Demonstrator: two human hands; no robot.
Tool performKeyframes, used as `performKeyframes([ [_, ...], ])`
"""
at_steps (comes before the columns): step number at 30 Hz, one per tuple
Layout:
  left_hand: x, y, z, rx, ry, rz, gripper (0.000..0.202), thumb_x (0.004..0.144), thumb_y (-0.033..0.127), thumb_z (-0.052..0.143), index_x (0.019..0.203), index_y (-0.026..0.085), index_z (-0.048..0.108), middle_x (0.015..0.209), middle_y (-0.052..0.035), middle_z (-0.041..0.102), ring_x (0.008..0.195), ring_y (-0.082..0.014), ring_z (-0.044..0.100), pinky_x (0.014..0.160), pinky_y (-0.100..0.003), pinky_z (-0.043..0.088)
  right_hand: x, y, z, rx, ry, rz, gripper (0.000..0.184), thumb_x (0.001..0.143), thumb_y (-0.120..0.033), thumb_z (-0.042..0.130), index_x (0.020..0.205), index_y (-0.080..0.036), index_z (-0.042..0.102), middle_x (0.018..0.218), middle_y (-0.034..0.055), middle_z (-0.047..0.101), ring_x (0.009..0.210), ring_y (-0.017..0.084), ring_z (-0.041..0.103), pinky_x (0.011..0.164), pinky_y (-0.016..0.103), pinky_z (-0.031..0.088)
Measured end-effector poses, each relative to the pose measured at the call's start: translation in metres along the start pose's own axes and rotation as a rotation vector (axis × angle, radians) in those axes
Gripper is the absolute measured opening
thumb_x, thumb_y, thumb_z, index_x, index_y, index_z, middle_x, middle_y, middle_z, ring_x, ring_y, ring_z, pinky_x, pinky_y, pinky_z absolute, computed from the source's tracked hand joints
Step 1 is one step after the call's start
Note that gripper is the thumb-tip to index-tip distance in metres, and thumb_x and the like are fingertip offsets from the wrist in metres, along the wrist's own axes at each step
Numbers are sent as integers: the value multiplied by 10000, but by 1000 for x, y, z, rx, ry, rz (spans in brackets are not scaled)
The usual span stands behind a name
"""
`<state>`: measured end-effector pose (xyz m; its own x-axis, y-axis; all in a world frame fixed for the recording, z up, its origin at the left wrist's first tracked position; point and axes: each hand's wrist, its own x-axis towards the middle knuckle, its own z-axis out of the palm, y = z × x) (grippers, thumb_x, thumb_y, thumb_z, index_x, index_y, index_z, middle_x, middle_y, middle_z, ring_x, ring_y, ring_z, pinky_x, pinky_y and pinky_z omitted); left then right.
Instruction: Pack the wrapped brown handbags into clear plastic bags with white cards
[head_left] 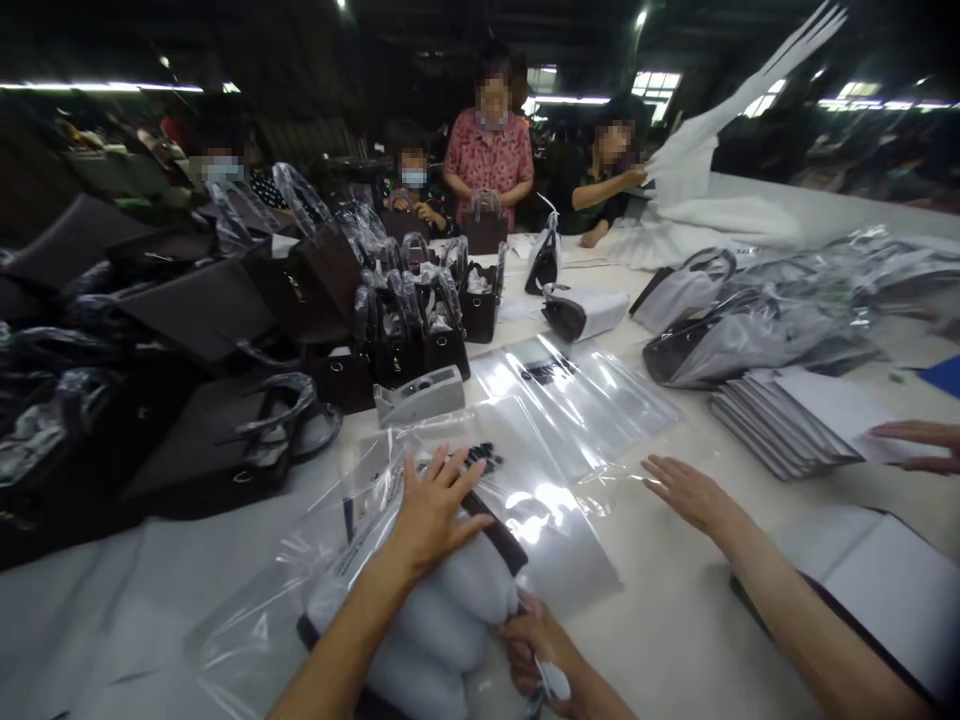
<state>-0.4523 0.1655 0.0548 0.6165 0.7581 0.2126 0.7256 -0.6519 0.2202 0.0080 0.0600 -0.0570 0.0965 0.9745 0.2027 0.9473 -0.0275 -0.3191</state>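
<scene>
A white-wrapped handbag (450, 620) with a dark rim lies in front of me, partly inside a clear plastic bag (360, 540). My left hand (435, 510) rests flat on top of it with the fingers spread. Low down, my right hand (536, 650) is closed on the near edge of the wrapped handbag and the plastic around it. Several more flat clear plastic bags (570, 400) lie spread on the white table (675, 620) just beyond.
A co-worker's open hand and forearm (690, 495) reach in from the right; another hand (919, 440) lies on a stack of white sheets (787, 420). Dark handbags (210, 310) pile up at left, bagged ones (742, 340) at right. A tape dispenser (420, 395) stands mid-table. People stand at the far end.
</scene>
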Motion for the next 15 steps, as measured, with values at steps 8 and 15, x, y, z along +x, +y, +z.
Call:
performKeyframes([
  [8,46,35,29,-87,-239,274,165,855,231,459,766,192,593,781,10,644,820,-153,572,1014,-487,254,86,-11,66,-5,-407,-175,269,715,-52,425,825,-168,641,1112,104,595,1090,177,486,971,398,323],
  [15,40,38,13,-362,-96,501,187,863,178,409,850,227,589,930,29,663,864,-111,590,1000,-339,317,93,-44,42,-232,-442,-143,155,830,-149,465,895,-126,604,947,88,599,1002,191,496,883,374,369],
])
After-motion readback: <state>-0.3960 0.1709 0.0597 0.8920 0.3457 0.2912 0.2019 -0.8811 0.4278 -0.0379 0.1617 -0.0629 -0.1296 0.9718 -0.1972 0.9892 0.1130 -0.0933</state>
